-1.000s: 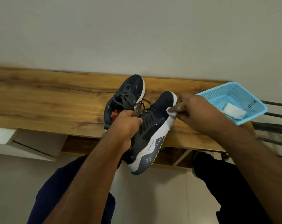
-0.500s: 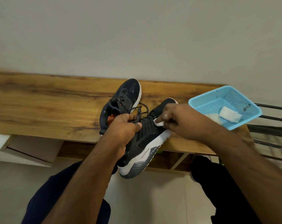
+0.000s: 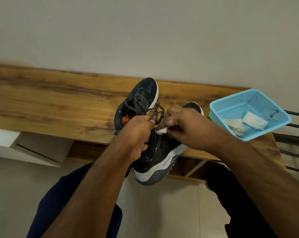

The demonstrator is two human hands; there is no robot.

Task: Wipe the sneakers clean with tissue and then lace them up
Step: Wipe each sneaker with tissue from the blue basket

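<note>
Two sneakers show in the single head view, and only one is being worked on. The left hand point(image 3: 138, 133) is curled round the collar and tongue of the nearer sneaker point(image 3: 160, 157), holding it tipped on its side with the heel hanging past the front edge of the wooden shelf point(image 3: 59, 107). Held so, its dark upper faces the other hand and, I judge, stays steady under rubbing. The right hand point(image 3: 183, 126) pinches a small folded tissue point(image 3: 161, 130) between thumb and fingertips and presses it on the upper near the lace area, close beside the left hand's thumb. Loose laces point(image 3: 156, 111) stick up between the two hands, so lacing appears not yet begun on this shoe. The second sneaker point(image 3: 140, 100) rests flat on the shelf just behind, toe toward the wall, within easy reach for its turn. A blue basket point(image 3: 231, 107) sits on the shelf's right end, overhanging the edge a little, with two crumpled tissues point(image 3: 254, 122) inside, probably used or spare; I cannot tell which.

Much is covered: the hands hide the held sneaker's tongue and most of its toe, so how clean it is cannot be judged. A small dark item in the basket is too small to identify. Both forearms run out of the bottom of the frame.
</note>
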